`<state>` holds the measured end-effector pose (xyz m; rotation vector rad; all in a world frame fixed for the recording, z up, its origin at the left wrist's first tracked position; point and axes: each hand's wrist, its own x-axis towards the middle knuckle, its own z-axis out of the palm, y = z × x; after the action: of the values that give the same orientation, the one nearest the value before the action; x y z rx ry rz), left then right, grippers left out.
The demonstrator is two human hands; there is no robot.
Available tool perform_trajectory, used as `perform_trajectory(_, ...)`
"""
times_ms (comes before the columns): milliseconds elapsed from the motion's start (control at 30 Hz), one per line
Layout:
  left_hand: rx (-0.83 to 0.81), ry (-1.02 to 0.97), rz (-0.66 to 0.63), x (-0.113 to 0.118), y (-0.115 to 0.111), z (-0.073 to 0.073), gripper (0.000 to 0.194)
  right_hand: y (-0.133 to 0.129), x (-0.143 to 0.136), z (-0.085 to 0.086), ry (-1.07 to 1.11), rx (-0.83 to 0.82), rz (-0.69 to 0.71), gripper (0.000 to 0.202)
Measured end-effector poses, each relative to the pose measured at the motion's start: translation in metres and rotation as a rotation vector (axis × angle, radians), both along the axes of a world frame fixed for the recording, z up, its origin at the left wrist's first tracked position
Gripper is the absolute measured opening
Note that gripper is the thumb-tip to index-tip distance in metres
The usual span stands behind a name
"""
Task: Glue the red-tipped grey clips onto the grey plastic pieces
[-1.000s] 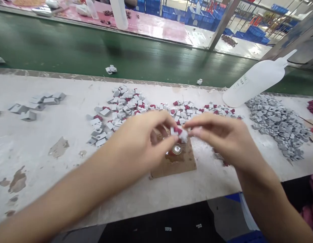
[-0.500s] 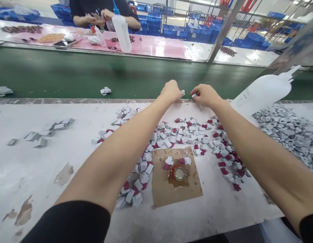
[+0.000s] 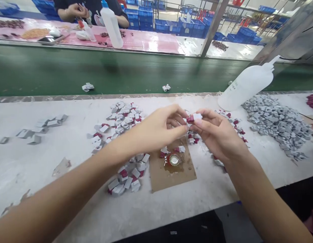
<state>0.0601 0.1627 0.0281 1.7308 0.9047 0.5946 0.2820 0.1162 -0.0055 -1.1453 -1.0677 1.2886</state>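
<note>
My right hand (image 3: 219, 135) pinches a small plastic piece (image 3: 197, 116), light grey with a maroon end, between thumb and fingers. Beside its maroon end is my left hand (image 3: 166, 125), its thumb and fingers curved with a gap between them; whether the fingertips touch the piece is hard to see. Below both hands, a brown cardboard square (image 3: 159, 179) lies on the table, wet around a bottle cap (image 3: 174, 160). Two grey-and-maroon pieces (image 3: 180, 149) rest by the cap. More such pieces (image 3: 126, 118) are scattered around the card, partly hidden by my hands.
A green conveyor belt (image 3: 136, 74) runs across behind the table, carrying a light grey piece (image 3: 166, 87) and another (image 3: 88, 87). A white squeeze bottle (image 3: 247, 86) leans at the right, by a heap of grey pieces (image 3: 280, 125). Across the belt, a person's hands (image 3: 79, 11) are at work.
Both hands have come back from the belt's edge toward me, over the card. A light grey piece now lies on the belt where they were. My right hand now holds a grey-and-maroon piece.
</note>
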Motion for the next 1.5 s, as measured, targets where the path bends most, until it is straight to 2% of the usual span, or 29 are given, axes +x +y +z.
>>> perform_trajectory(100, 0.004, -0.077, 0.046, -0.01, -0.04, -0.002, 0.006, -0.03, -0.018, -0.003, 0.022, 0.031, -0.028, 0.046)
perform_trajectory(200, 0.015, -0.048, 0.082, -0.019, -0.063, 0.0, 0.012, -0.056, -0.026, -0.001, -0.009, 0.083, -0.01, 0.033)
perform_trajectory(300, 0.002, 0.012, 0.036, -0.033, -0.083, 0.001, 0.015, -0.084, -0.021, 0.006, -0.244, 0.175, 0.075, 0.019)
perform_trajectory(400, 0.066, 0.081, 0.003, -0.045, -0.112, -0.002, 0.013, -0.11, -0.016, 0.011, -0.545, 0.311, 0.139, 0.03)
perform_trajectory(467, 0.063, 0.08, 0.004, -0.049, -0.134, -0.008, 0.012, -0.124, -0.016, 0.011, -0.605, 0.356, 0.194, 0.04)
perform_trajectory(567, 0.074, 0.055, 0.064, -0.053, -0.164, -0.024, 0.012, -0.138, -0.018, 0.003, -0.545, 0.317, 0.231, 0.042)
perform_trajectory(667, 0.268, 0.149, 0.285, -0.065, -0.184, -0.042, 0.02, -0.147, -0.015, -0.013, -0.552, 0.256, 0.093, 0.034)
perform_trajectory(800, 0.432, 0.411, 0.651, -0.094, -0.199, -0.063, 0.026, -0.152, -0.005, -0.03, -0.575, 0.214, -0.115, 0.032)
perform_trajectory(900, 0.458, 0.508, 0.764, -0.112, -0.206, -0.073, 0.024, -0.148, -0.005, -0.032, -0.584, 0.22, -0.161, 0.026)
perform_trajectory(1033, 0.48, 0.524, 0.687, -0.115, -0.21, -0.079, 0.032, -0.14, -0.011, -0.03, -0.595, 0.211, -0.135, 0.017)
perform_trajectory(1133, 0.452, 0.513, 0.674, -0.112, -0.209, -0.079, 0.029, -0.137, -0.013, -0.031, -0.586, 0.198, -0.13, 0.016)
perform_trajectory(1267, 0.398, 0.458, 0.65, -0.111, -0.21, -0.077, 0.024, -0.138, -0.013, -0.03, -0.581, 0.163, -0.191, 0.014)
perform_trajectory(1500, 0.416, 0.444, 0.614, -0.119, -0.217, -0.079, 0.035, -0.139, -0.016, -0.03, -0.552, 0.112, -0.235, 0.014)
